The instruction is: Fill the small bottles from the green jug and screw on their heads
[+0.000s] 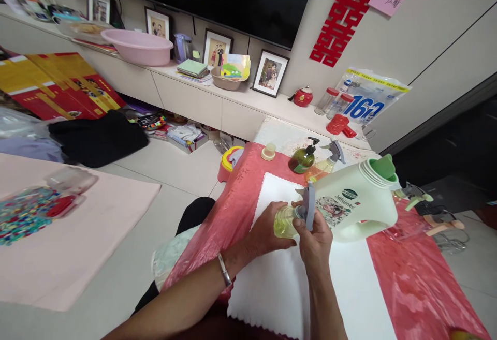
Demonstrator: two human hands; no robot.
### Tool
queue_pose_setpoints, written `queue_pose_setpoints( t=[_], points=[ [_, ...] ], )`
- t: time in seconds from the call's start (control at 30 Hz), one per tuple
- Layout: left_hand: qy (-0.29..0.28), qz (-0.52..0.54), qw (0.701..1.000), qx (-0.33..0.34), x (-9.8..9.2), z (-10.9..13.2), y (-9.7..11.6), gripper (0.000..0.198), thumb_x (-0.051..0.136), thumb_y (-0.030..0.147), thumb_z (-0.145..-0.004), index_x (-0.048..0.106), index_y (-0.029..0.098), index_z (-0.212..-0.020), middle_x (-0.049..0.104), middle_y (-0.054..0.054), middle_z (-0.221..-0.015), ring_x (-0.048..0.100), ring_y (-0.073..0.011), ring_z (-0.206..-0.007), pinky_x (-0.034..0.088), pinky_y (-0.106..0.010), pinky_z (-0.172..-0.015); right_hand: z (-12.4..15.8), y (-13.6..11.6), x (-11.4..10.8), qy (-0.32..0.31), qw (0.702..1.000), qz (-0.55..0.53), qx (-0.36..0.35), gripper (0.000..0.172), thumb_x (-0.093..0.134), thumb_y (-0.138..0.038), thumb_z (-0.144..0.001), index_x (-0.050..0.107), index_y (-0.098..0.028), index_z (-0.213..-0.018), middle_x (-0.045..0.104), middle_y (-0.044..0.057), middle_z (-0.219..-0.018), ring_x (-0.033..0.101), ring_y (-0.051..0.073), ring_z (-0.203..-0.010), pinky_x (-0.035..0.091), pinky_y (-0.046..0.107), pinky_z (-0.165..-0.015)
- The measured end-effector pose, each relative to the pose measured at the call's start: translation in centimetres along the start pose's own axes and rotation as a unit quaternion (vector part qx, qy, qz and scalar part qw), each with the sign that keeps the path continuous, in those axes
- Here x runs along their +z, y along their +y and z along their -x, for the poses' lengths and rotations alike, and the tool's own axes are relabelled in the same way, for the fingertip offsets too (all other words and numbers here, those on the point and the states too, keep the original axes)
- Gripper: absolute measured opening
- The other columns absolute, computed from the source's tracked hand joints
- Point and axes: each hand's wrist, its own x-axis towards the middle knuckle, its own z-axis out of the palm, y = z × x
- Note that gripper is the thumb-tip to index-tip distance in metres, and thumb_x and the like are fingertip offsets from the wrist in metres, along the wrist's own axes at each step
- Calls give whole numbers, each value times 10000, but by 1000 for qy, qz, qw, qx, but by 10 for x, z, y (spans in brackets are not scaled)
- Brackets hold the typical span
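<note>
Sitting at nine o'clock from the hands, well apart across the floor, a heap of coloured beads (pixel 23 213) lies on a pink board (pixel 97 236). Nearer the middle, the left hand (pixel 267 234) is closed around a small clear bottle (pixel 282 222) with yellow liquid in it, fingers wrapped about its body. The bottle is held just above a white cloth (pixel 279 288). At three o'clock from the bottle, a grey spray head (pixel 309 205) sits at its neck. The right hand (pixel 315 239) pinches that head from below, thumb and fingers tight on it.

The step in hand looks like turning the head on the neck. Whether it is going on or coming off cannot be told. Either way, the next move calls for a steady left hold while the right twists, with the bottle kept level enough not to spill.

At two o'clock, just beside the spray head, a white jug (pixel 357 208) with a green cap rests on the red sheet (pixel 419 278). At twelve o'clock, farther back, stand a green pump bottle (pixel 303 160) and a sprayer (pixel 326 166).
</note>
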Motion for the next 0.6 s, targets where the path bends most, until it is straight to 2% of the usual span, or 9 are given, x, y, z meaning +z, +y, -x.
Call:
queue_pose_setpoints(
  t=[0.17,0.27,0.33,0.47,0.6],
  points=[
    [-6,-1,1000,22,-5,2,5,1062,942,353,-536,392,240,-1437,468,-149,-1499,461,-387,-1408,389,-594,-1193,-5,-1,-15,-40,999,-1,-2,368,750,-430,-888,690,-212,-1178,621,85,-1193,599,246,-1078,503,354,-938],
    [-27,6,998,49,-7,1,8,1003,921,372,-559,414,233,-1413,502,-147,-1479,472,-380,-1404,362,-589,-1210,-5,-3,-20,-77,997,-1,14,371,734,-444,-904,695,-216,-1195,616,86,-1210,598,252,-1083,499,360,-946],
    [-41,17,998,51,-9,1,12,961,912,374,-565,436,225,-1387,530,-145,-1458,495,-375,-1385,373,-578,-1201,-4,-3,-21,-90,996,1,29,387,722,-441,-917,689,-212,-1227,609,92,-1233,593,263,-1113,495,371,-974],
    [-64,32,997,7,-10,1,20,910,892,332,-585,457,224,-1377,580,-136,-1428,544,-366,-1340,430,-554,-1150,2,1,-20,-88,995,1,38,426,720,-448,-922,671,-216,-1275,600,93,-1263,592,265,-1128,502,362,-974],
    [-62,47,997,-16,-9,1,23,881,907,306,-566,496,217,-1340,612,-129,-1400,578,-365,-1300,459,-540,-1124,5,6,-19,-72,997,4,31,402,742,-402,-913,675,-215,-1263,599,86,-1260,593,236,-1114,500,319,-961]
  ],
)
